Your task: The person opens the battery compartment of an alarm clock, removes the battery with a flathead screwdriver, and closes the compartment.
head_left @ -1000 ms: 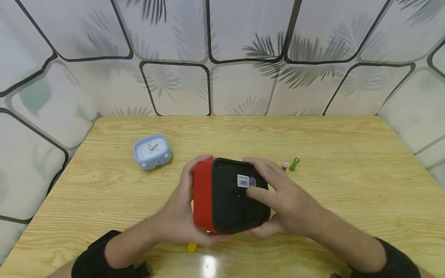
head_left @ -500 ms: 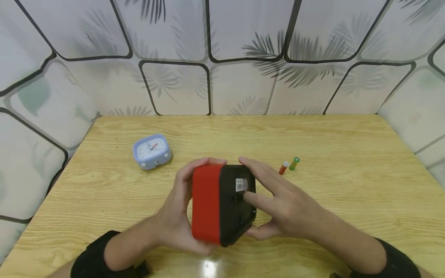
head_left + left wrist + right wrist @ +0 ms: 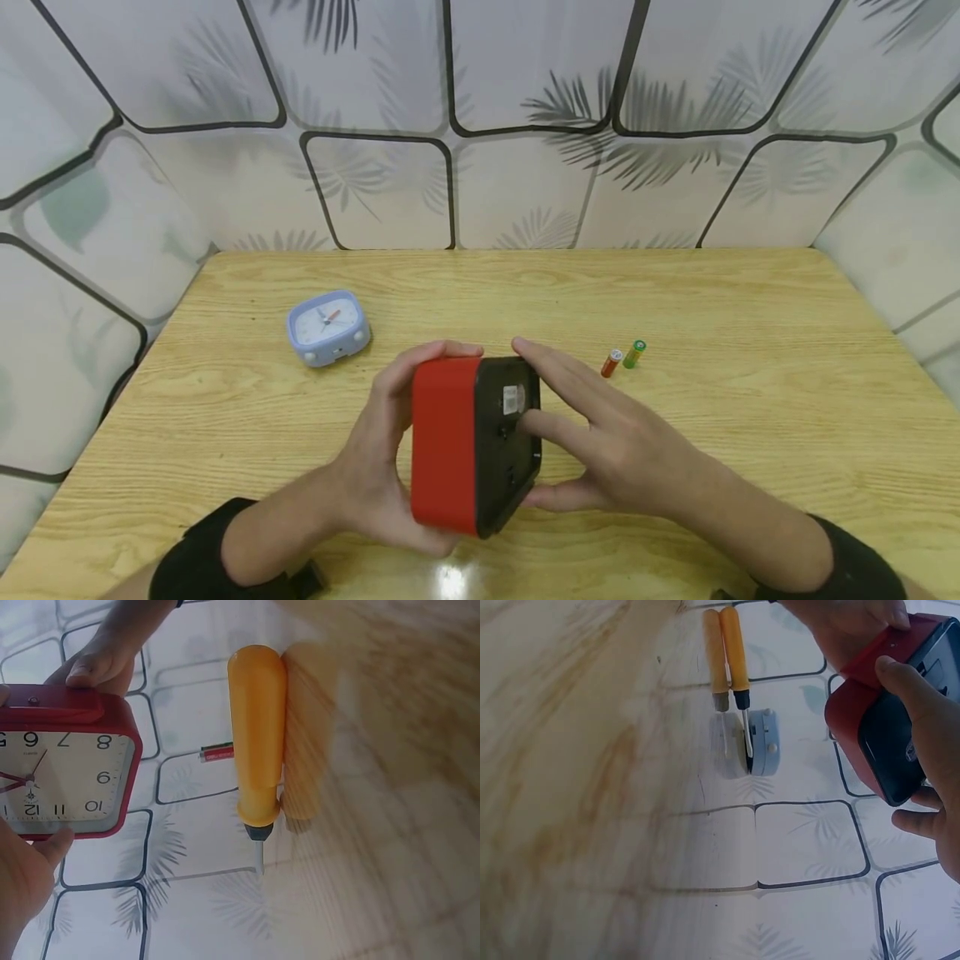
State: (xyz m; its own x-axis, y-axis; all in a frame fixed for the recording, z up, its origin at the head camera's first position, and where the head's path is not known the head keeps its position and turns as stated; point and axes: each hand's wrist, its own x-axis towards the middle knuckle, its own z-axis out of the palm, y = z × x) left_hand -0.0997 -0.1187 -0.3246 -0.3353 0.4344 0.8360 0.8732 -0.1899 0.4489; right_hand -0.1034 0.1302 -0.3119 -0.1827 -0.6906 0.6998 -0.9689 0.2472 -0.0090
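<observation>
A red alarm clock (image 3: 446,450) with a black back is held above the table in both hands. My left hand (image 3: 375,475) grips its red casing from the left side, fingers at the upper edge and thumb at the lower. On the right, my right hand (image 3: 615,442) spans the black back, one finger on the panel near a white label (image 3: 513,399) and the thumb at the lower edge. The dial (image 3: 64,776) shows upside down in the left wrist view. A screwdriver (image 3: 257,735) with an orange handle lies on the table; the head view hides it.
A blue alarm clock (image 3: 328,327) rests at the back left of the wooden table (image 3: 750,333). Two small batteries, one red (image 3: 611,363) and one green (image 3: 634,354), stand or lie beyond my right hand. Patterned cloth (image 3: 517,192) surrounds the back and sides.
The red alarm clock has turned so its black back faces more to the right and more red side shows. My right hand has shifted slightly left with it, uncovering the red battery.
</observation>
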